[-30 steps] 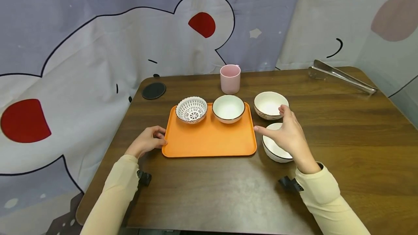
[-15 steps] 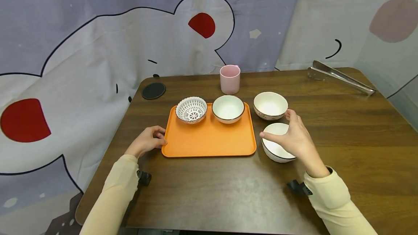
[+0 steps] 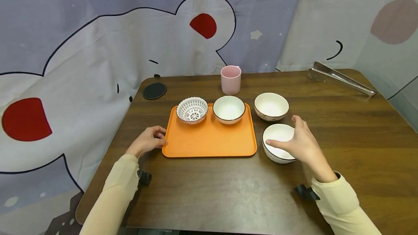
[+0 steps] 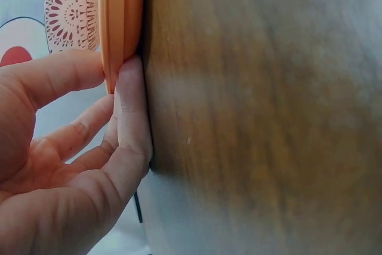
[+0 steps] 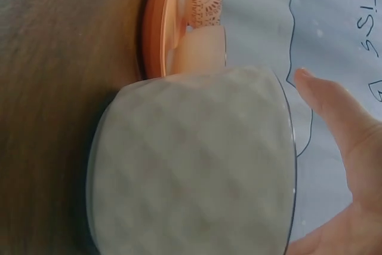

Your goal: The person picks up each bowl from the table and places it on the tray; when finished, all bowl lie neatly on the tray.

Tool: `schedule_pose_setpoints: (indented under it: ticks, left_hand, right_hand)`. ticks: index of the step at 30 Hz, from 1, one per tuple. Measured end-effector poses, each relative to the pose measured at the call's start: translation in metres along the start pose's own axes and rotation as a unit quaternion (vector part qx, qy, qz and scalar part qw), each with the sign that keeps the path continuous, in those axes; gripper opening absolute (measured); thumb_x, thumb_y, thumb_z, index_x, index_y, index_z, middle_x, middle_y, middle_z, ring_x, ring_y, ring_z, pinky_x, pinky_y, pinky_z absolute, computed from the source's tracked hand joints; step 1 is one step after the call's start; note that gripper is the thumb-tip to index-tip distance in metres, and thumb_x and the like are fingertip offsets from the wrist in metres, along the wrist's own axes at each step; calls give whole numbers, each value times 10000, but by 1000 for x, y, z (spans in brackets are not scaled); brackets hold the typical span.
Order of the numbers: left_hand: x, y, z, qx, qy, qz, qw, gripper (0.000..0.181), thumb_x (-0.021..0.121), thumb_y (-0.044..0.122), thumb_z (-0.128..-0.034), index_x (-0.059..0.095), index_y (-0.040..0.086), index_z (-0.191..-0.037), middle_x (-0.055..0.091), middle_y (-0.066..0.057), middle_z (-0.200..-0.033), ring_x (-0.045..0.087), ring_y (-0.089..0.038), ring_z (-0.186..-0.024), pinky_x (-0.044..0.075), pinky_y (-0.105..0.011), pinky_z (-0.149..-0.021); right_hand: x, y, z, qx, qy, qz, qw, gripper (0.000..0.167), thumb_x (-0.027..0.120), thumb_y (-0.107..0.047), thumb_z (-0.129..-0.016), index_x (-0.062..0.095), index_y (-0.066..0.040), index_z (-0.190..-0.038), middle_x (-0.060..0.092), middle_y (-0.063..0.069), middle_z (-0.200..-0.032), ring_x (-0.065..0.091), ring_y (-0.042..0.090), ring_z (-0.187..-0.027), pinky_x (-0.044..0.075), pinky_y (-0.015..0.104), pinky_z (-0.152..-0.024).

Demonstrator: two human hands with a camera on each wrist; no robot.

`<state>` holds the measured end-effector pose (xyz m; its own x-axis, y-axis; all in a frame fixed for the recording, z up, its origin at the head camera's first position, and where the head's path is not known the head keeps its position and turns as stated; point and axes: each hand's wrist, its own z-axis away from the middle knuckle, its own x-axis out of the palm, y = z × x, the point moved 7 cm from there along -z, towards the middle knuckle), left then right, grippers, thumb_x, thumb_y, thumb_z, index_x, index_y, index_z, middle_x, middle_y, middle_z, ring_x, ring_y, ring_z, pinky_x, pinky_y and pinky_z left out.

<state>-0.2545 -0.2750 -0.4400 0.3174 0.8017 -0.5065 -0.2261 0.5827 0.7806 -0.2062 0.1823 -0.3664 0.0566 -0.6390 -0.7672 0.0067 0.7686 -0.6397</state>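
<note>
An orange tray lies on the table, its left edge pinched by my left hand. In the left wrist view, the thumb is on the tray's rim and a finger lies against its underside. Two bowls stand at the back of the tray: a patterned one and a plain pale one. My right hand hovers with thumb and fingers spread over a white dark-rimmed bowl, right of the tray. In the right wrist view this bowl's dimpled side is apart from the thumb.
Behind that bowl stands another white bowl, close to the tray's right edge. A pink mug is at the back, a black round coaster at back left. Metal tongs lie at back right, before a printed curtain.
My right hand has moved right and nearer to me, from beside the tray's edge to over the near white bowl. The left hand stays on the tray's edge.
</note>
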Motion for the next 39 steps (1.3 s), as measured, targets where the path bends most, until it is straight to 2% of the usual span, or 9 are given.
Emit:
schedule_pose_setpoints:
  ticks: [10,16,21,30,39]
  left_hand:
    - [-1,2,2,-20,39,-13,10000,427,648,27,-871,500,-55,-1263,517,-120,-980,595,-202,-852,577,-317,-806]
    - [-1,0,1,-35,41,-21,10000,431,648,28,-870,497,-53,-1265,521,-123,-979,599,-200,-841,577,-317,-805]
    - [0,0,0,-27,37,-68,10000,437,646,32,-874,491,-54,-1273,527,-127,-985,604,-198,-839,578,-323,-811]
    - [1,1,1,11,4,-46,10000,441,644,29,-871,488,-62,-1273,524,-126,-975,601,-200,-845,578,-313,-803]
    - [0,1,2,-41,24,-51,10000,434,640,35,-873,489,-52,-1270,518,-123,-981,595,-205,-849,575,-323,-812]
  right_hand:
    - [0,10,3,-58,-342,166,9993,1222,806,-566,-703,162,140,-1464,272,374,-1457,385,516,-1267,364,644,-1009]
    - [6,16,9,-173,-474,251,9984,1249,827,-549,-680,149,149,-1462,295,392,-1410,442,518,-1190,424,637,-943]
    - [11,19,13,-231,-492,267,9982,1279,847,-543,-650,133,135,-1467,304,385,-1388,462,521,-1158,449,632,-903]
    - [15,23,14,-167,-541,289,9980,1394,862,-548,-619,23,179,-1464,236,433,-1413,408,569,-1197,411,671,-948]
    - [18,25,14,-227,-459,135,9986,1393,889,-495,-600,18,156,-1472,233,423,-1388,444,561,-1151,434,655,-922]
